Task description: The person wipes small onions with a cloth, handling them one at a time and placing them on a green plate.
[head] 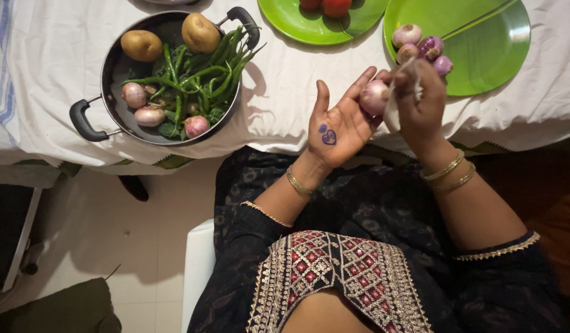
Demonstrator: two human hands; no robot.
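A single head-worn camera looks steeply down, close over the lap and the table's (279, 123) near edge.

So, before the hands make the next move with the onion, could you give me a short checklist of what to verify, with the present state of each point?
1. Onion is held: ok, it rests at the fingertips of the open left hand.
2. Right hand has a grip on the skin: ok, it pinches a pale strip of peel beside the onion.
3. Onion fully peeled: cannot tell, the far side is hidden.
4. Room on the green plate: ok, four small onions lie at its near left edge, the rest is bare.
5. Pan with unpeeled onions, chillies and potatoes sits steady on the cloth: ok.
6. A knife nearby: cannot tell, none is in view.
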